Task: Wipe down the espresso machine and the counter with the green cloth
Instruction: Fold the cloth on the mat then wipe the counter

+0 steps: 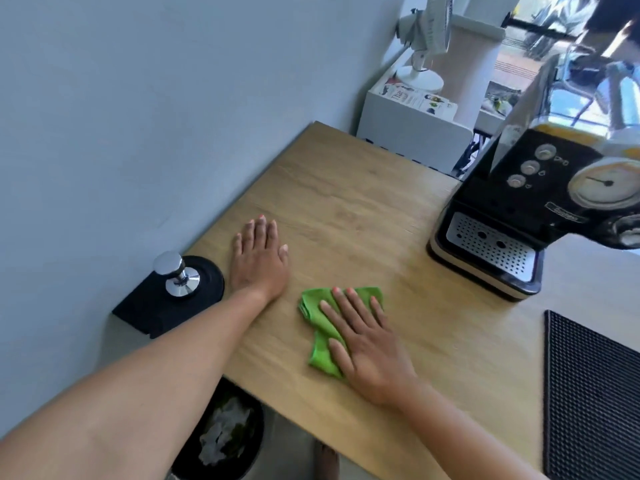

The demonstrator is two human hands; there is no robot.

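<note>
The green cloth (317, 327) lies crumpled on the wooden counter (346, 202), near its front edge. My right hand (367, 344) presses flat on the cloth with straight, spread fingers. My left hand (259, 261) rests flat on the bare wood to the left of the cloth, fingers straight, holding nothing. The black espresso machine (533, 202) stands at the right of the counter, with a round gauge, three knobs and a perforated metal drip tray facing me. It is well apart from both hands.
A steel tamper (176, 273) stands on a black mat (156, 306) by the wall, just left of my left hand. A black ribbed rubber mat (588, 393) lies at the right. Below the counter edge sits a dark bin (221, 434). A white fan (429, 36) stands behind.
</note>
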